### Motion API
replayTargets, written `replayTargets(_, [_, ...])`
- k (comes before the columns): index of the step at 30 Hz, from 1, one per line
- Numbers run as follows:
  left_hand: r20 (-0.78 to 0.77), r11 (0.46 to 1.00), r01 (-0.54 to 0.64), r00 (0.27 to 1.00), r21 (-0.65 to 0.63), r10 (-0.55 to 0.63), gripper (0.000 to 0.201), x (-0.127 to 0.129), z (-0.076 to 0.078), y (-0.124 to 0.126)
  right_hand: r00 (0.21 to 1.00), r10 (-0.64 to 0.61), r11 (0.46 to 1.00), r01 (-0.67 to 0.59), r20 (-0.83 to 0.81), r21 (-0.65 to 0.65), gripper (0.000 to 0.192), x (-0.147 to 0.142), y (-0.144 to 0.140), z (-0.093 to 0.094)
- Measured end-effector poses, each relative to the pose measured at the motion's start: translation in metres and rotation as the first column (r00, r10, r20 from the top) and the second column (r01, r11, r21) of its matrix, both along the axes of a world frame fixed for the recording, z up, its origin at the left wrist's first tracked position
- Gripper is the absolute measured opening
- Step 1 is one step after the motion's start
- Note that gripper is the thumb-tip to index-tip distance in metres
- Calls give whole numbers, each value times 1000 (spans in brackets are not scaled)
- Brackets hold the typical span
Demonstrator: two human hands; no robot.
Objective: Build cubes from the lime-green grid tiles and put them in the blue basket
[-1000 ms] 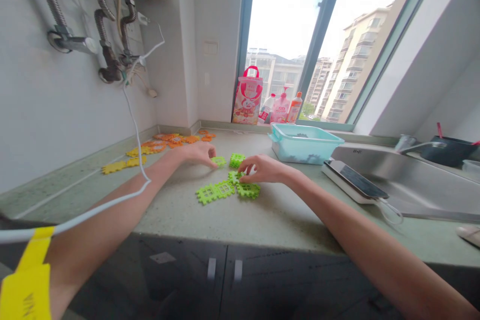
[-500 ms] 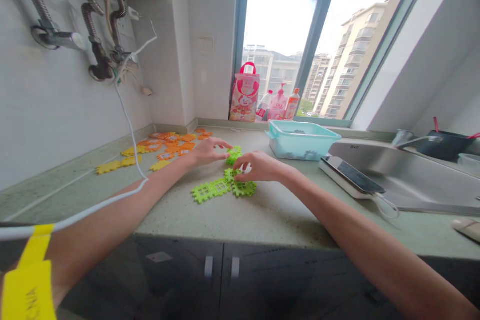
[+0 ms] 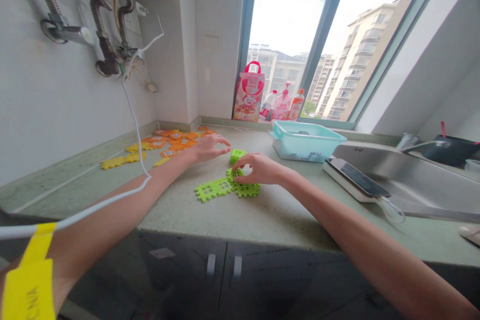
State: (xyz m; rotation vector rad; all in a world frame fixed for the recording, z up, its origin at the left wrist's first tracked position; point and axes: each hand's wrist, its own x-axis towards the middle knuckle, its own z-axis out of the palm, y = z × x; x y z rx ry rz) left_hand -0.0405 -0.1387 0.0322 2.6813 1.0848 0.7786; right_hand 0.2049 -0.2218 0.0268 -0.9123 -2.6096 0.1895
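A flat group of joined bright green lattice tiles lies on the speckled countertop. My right hand rests on the group's right end, fingers curled down and pinching a tile there. A loose green tile sits just behind. My left hand hovers left of that tile with its fingers spread, the tips close to it and holding nothing.
Orange tiles and yellow tiles lie scattered by the left wall. A teal plastic tub stands behind, with a phone on a white box and a steel sink to the right. A white cable hangs over my left arm.
My left hand moved right from a small green tile to the loose tile by the group, then opened its fingers. My right hand stayed on the joined tiles.
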Motion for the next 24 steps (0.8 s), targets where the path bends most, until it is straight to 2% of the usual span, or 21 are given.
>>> replayTargets(3, [-55,996,6,998,84,-1,43,-4,0,3,1000,9,1000,-9,2,1,24,-2,-3,1])
replayTargets(6, [-137,996,-48,989,79,58,45,-9,6,2,1000,10,999,-10,6,47,28,-2,-5,4])
replayTargets(10, [-277,995,-76,959,-67,54,55,-13,15,-1,999,-13,997,17,-42,74,28,2,-4,8])
replayTargets(15, [-284,975,-87,958,-205,26,58,-13,17,-8,999,-15,998,17,-33,54,18,9,-1,12])
replayTargets(18, [-279,946,-94,960,-309,5,57,-8,17,-16,995,-98,995,98,-23,3,23,16,3,14])
replayTargets(20, [-294,930,-83,955,-359,-28,51,-5,15,-19,985,-158,986,161,-73,41,29,23,8,17])
replayTargets(22, [-297,953,-60,954,-298,-33,47,-4,13,-17,972,-186,974,202,-145,100,36,34,14,20])
replayTargets(24, [-246,989,-80,968,-122,48,45,-6,9,-10,956,-188,970,217,-223,110,38,45,19,22])
